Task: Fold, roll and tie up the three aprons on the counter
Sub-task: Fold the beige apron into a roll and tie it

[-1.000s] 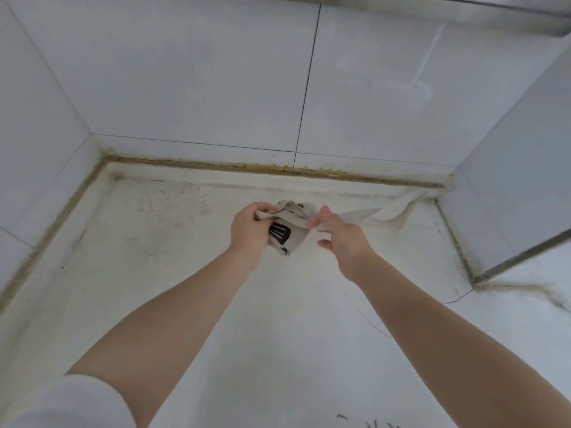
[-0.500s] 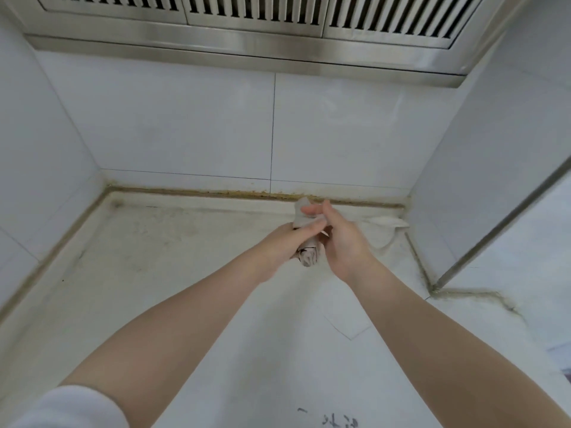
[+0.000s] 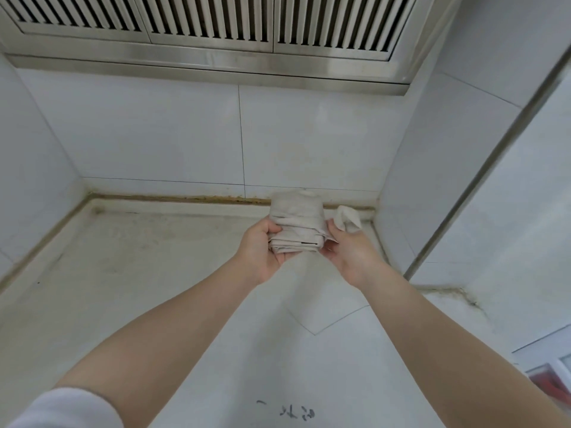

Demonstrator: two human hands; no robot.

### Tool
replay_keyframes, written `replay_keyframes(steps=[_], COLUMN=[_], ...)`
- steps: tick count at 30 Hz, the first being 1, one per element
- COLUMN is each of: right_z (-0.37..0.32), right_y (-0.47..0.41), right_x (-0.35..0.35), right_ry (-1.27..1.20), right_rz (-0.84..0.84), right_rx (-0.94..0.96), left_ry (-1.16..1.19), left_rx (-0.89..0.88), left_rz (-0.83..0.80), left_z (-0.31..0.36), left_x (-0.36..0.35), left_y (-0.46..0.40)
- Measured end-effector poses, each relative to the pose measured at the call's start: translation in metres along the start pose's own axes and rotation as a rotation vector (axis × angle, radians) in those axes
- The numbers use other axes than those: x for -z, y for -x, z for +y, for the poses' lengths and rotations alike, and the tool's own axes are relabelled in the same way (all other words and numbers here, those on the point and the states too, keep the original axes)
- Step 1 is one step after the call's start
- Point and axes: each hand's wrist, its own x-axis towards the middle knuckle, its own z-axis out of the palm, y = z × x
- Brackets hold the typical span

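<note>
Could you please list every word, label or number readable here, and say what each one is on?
Dark handwritten marks on the counter, near the bottom edge of the view: too blurred to read.
Short dark mark on the rolled apron held between the left hand and right hand: no readable letters.
Nothing else carries text.

steel vent grille point(image 3: 210, 23) | tiled wall point(image 3: 160, 134) (white) | red item point(image 3: 553, 381)
</note>
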Motion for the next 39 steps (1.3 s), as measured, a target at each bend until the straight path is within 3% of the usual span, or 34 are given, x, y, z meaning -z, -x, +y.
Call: replay_keyframes(steps=[3, 9, 13, 15, 17, 19, 22, 24, 27, 30, 32, 35, 39], right_z=[-0.008, -0.003, -0.011, -0.013, -0.015, -0.018, -0.027, -0.031, -0.026, -0.016, -0.009, 0.000, 0.003], right_y=[0.001, -0.002, -0.001, -0.004, -0.003, -0.003, -0.008, -0.011, -0.012, -0.011, -0.009, -0.011, -0.011], right_x=[0.004, 0.017, 0.031, 0.050, 0.063, 0.064, 0.052, 0.043, 0.025, -0.003, -0.018, -0.028, -0.021], right_ry=[-0.123, 0.078, 0.116, 0.199, 0.293, 0.185, 0.070, 0.170, 0.507, 0.892, 0.967, 0.888, 0.857], right_rz=[-0.078, -0.145, -0.148, -0.186, -0.278, -0.315, -0.221, -0.221, -0.241, -0.012, 0.078, 0.078, 0.018], right_rx=[-0.008, 0.066, 0.181, 0.153, 0.051, -0.007, 0.073, 0.109, 0.202, 0.466, 0.554, 0.594, 0.705], left_ry=[-0.007, -0.446, -0.614, -0.827, -1.193, -1.456, -1.624, -1.680, -1.809, -2.000, -2.022, -1.966, -1.627], left_rx=[0.037, -0.079, -0.297, -0.491, -0.639, -0.689, -0.691, -0.669, -0.647, -0.622, -0.620, -0.622, -0.602], left_rz=[0.005, -0.084, -0.021, -0.053, -0.088, -0.113, -0.131, -0.164, -0.166, -0.037, 0.048, 0.110, 0.047], left_z=[-0.005, -0.006, -0.006, 0.002, 0.011, 0.017, 0.021, 0.026, 0.031, 0.028, 0.024, 0.023, 0.024], left_x=[-0.006, -0.017, -0.017, -0.014, -0.014, -0.013, -0.012, -0.013, -0.014, -0.014, -0.013, -0.006, 0.007], left_y=[0.007, 0.008, 0.004, 0.002, 0.002, 0.000, 0.000, 0.003, 0.004, 0.001, -0.001, -0.002, 0.002])
